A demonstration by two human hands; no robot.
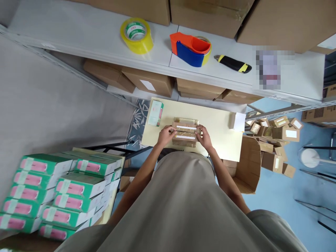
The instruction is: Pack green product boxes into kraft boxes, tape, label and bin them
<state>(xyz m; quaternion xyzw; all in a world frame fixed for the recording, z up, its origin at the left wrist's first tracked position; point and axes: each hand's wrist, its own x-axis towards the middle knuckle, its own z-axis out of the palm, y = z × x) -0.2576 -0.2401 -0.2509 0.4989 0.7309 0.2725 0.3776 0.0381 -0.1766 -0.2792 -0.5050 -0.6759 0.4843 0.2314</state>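
Observation:
A small brown cardboard box (pixel 185 138) with shiny tape and white strips on its two top flaps lies on the cream table (pixel 220 147) in front of me. Between the flaps runs a narrow dark gap. My left hand (pixel 166 135) grips the flaps at the left end, thumb and fingers pinched together. At the right end my right hand (pixel 204 136) pinches the flap edges in the same way. What is inside the box is hidden. A green and white box (pixel 155 112) stands at the table's far left, and a stack of white slips (pixel 237 121) sits at the right.
On the shelf (pixel 105 38) ahead lie a yellow tape roll (pixel 137 35), an orange and blue tape dispenser (pixel 190 49) and a box cutter (pixel 233 63). Green boxes (pixel 70 187) are stacked at left. An open carton (pixel 248 164) and many small cartons (pixel 273 161) are at right.

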